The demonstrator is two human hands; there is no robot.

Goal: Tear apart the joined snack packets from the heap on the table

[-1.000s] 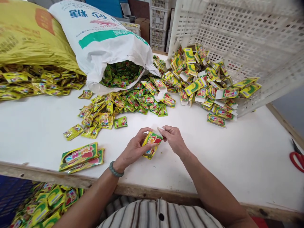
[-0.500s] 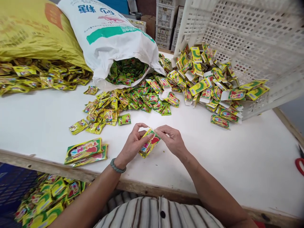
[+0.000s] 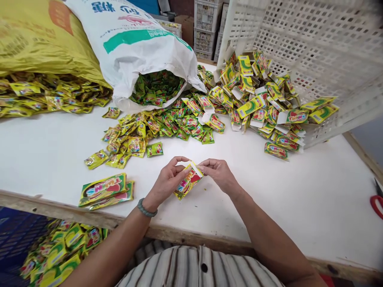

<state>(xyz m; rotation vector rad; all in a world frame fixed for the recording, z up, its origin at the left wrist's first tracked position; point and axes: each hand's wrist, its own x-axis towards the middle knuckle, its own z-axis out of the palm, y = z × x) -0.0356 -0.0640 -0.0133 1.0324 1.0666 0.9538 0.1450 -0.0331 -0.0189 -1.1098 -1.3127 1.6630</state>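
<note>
"TWINS"-lettered box [image 3: 188,184] pinched in left hand [image 3: 171,180], right hand [image 3: 218,173] gripping its white flap

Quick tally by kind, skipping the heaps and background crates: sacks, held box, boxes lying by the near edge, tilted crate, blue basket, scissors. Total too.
Yellow sack: 1
White sack: 1
Held box: 1
Boxes by near edge: 2
Tilted crate: 1
Blue basket: 1
Scissors: 1
Total: 8

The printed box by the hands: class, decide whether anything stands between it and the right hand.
Nothing visible does. The left hand holds the printed box, and the right hand's fingertips are at its white end flap.
</note>
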